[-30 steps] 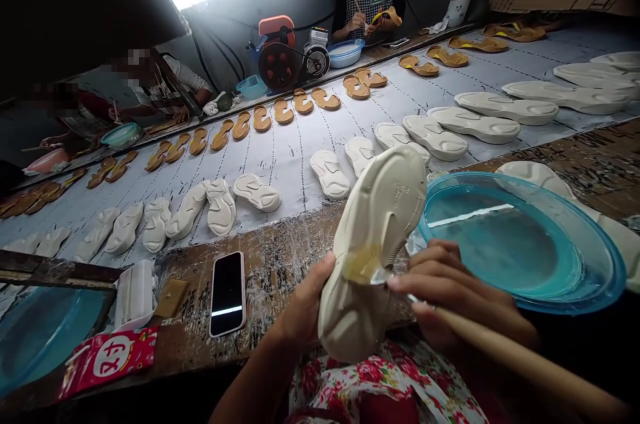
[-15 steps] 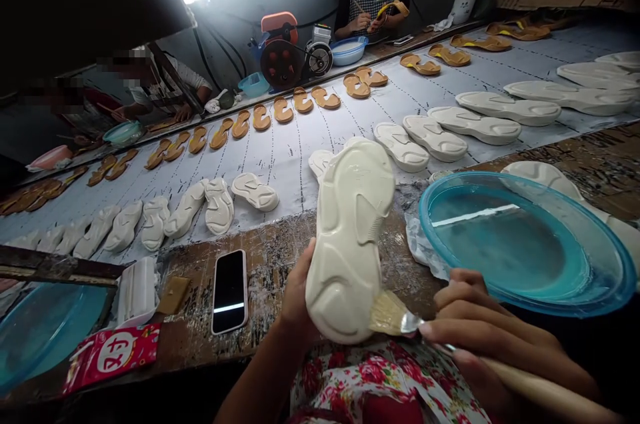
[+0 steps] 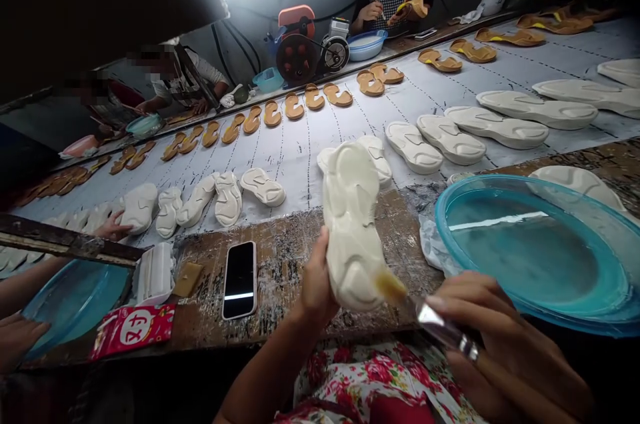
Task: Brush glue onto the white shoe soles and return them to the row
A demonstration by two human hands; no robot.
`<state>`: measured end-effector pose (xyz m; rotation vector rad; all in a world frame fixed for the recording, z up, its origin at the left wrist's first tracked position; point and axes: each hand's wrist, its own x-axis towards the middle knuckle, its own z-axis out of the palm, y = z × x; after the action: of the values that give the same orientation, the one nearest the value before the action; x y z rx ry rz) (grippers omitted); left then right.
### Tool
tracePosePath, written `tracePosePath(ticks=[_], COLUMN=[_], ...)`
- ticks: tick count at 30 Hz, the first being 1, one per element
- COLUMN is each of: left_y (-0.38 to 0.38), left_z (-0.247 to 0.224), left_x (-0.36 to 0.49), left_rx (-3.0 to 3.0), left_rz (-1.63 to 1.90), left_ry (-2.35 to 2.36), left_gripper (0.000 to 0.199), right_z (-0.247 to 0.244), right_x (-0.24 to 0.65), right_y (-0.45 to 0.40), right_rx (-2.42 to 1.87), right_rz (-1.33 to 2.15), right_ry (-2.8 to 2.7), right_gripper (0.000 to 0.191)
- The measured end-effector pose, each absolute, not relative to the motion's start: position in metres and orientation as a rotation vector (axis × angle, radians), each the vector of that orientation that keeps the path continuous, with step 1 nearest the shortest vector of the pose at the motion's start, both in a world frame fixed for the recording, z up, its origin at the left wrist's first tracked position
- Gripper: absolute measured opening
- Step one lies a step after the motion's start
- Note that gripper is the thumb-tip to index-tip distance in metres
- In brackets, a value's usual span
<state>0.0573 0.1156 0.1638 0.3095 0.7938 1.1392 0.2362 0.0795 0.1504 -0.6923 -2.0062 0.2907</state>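
A person's left hand, grip clamped on a white shoe sole, meets the brush clamped in the right hand, a blue basin at 3 o'clock.

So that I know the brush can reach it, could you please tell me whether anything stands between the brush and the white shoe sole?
Nothing visible does: the glue brush in the right hand touches the lower edge of the white shoe sole, held in the left hand. The blue plastic basin sits off to the right, not between them.
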Motion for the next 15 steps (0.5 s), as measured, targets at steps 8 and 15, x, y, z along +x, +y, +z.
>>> tracePosePath(ticks=[8, 15], left_y=[0.132, 0.143], left_z=[0.154, 0.144], left_x=[0.063, 0.045], left_rx=[0.232, 0.172], left_rz=[1.195, 0.978], left_ry=[0.795, 0.587], left_gripper=[0.056, 0.050], right_z=[0.147, 0.135], right_x=[0.225, 0.276], right_y=[0.073, 0.077], right_rx=[-0.709, -1.417], right_rz=[0.314, 0.459], right_ry=[-2.129, -1.348], right_gripper=[0.033, 0.014])
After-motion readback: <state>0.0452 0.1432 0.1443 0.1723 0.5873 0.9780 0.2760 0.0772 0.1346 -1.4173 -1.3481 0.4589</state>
